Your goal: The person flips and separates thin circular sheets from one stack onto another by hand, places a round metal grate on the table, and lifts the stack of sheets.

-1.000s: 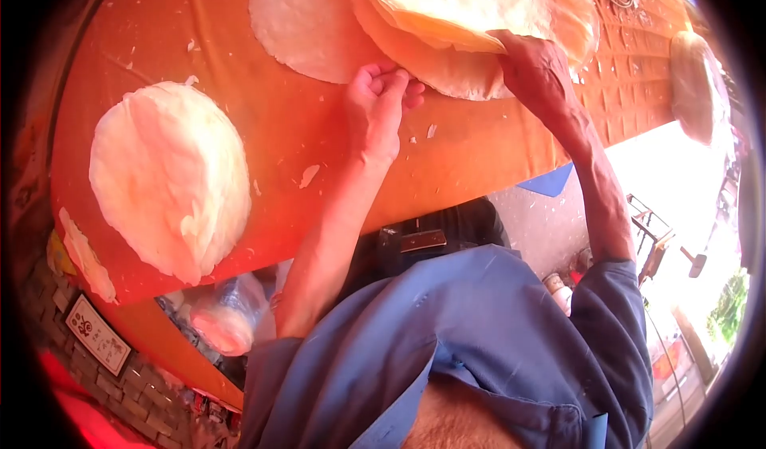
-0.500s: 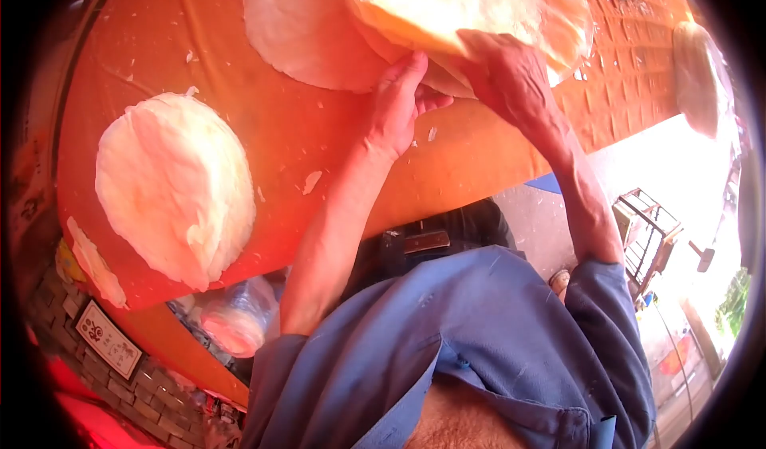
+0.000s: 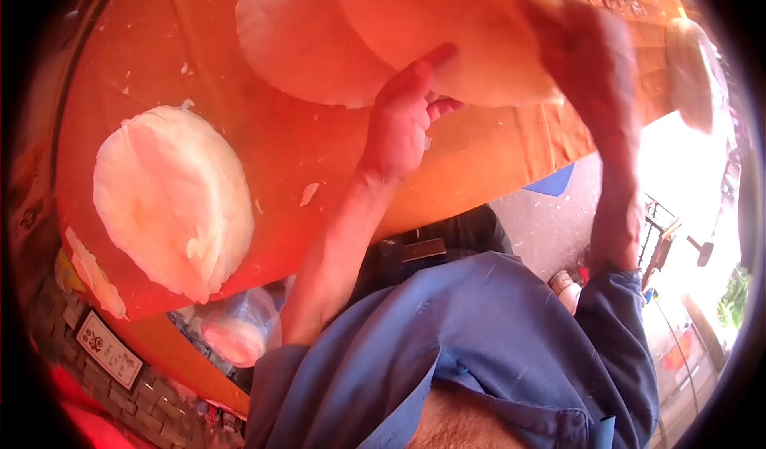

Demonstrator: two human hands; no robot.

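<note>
Thin, pale round sheets [image 3: 303, 42] lie overlapping at the far side of the orange-covered table. My left hand [image 3: 403, 122] is at the near edge of the upper sheet [image 3: 463, 58], thumb on its surface and the other fingers curled at the edge. At the sheet's right side is my right hand [image 3: 586, 58], smeared by motion, its fingers closed on a lifted edge; the fingertips are hard to make out. To the left rests a thick round stack [image 3: 171, 202] of similar sheets, with a ragged flap on top.
Small scraps [image 3: 309, 194] are scattered over the orange table cover [image 3: 447, 186]. A pale rolled bundle [image 3: 690, 74] sits at the right end. Below the table edge are a plastic-wrapped pack [image 3: 235, 329], a framed sign [image 3: 109, 349] and a metal rack [image 3: 658, 226].
My right hand has moved right, drawing back the bright upper layer and baring a smoother sheet. My left hand has shifted slightly, its thumb now farther onto the sheet.
</note>
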